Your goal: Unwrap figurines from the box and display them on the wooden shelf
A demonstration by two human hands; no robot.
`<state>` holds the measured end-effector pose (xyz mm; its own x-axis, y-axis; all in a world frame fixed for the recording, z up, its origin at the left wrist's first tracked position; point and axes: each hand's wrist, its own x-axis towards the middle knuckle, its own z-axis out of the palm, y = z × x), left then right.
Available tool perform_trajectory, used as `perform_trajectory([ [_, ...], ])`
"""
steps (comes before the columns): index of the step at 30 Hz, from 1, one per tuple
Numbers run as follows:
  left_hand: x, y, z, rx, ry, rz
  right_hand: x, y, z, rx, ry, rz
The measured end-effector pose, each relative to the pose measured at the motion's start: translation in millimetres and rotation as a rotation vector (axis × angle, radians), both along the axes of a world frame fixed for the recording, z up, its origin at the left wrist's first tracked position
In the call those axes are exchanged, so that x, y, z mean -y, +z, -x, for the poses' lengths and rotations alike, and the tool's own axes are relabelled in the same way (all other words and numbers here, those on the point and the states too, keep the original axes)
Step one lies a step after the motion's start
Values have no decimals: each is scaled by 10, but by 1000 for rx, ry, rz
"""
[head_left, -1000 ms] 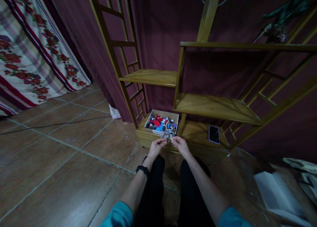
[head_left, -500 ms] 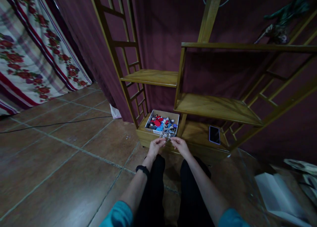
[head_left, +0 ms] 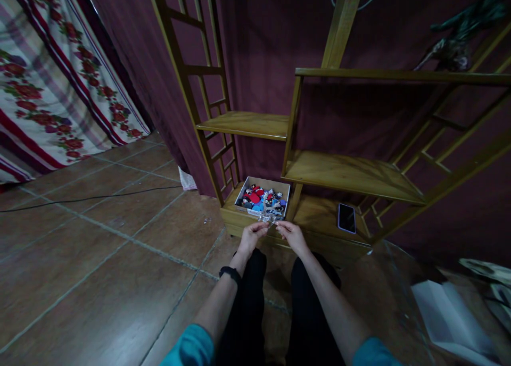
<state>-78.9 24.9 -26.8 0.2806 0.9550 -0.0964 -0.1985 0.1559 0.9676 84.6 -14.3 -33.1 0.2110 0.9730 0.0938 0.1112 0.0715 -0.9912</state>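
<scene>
Maroon curtain (head_left: 255, 47): it hung well beyond your fingers, a dim backdrop, with the wooden shelf unit (head_left: 343, 174) before it and brown floor tiles (head_left: 120, 281) spreading out to the left of your hands.
Shiny clear piece (head_left: 266, 217): here was the tricky bit! It looked thin and slick, so a slack pinch could have let it slip; pulling your hands apart too hard could have torn it or flicked out anything inside, though its contents, if any, were too small to tell.
Box (head_left: 242, 207): it sat just past your fingertips, so a forward slip could have lost the piece among the small figures (head_left: 255, 198), and a careless knuckle could have nudged the near wall.
Floor scraps (head_left: 206, 221): clear bits lay well to the left of your fingers; a piece dropped short of the box could have blended in with them.
Left hand (head_left: 251, 235): thumb and fingertips were pinched on the piece's left near side.
Right hand (head_left: 292, 235): its fingertips met in a matching pinch at the right near side.
Crinkly span: the piece bridged the narrow gap between your fingertips and jutted beyond them, by the box's near wall; touching it or not, you couldn't tell.
Phone (head_left: 346, 218): it lay to the right of your right fingers, well apart.
</scene>
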Motion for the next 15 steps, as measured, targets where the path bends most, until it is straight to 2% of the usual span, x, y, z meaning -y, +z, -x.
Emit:
perform_trajectory([
  [15, 37, -5, -14, -20, 17, -38, 1, -50, -10, 58, 9, 4],
])
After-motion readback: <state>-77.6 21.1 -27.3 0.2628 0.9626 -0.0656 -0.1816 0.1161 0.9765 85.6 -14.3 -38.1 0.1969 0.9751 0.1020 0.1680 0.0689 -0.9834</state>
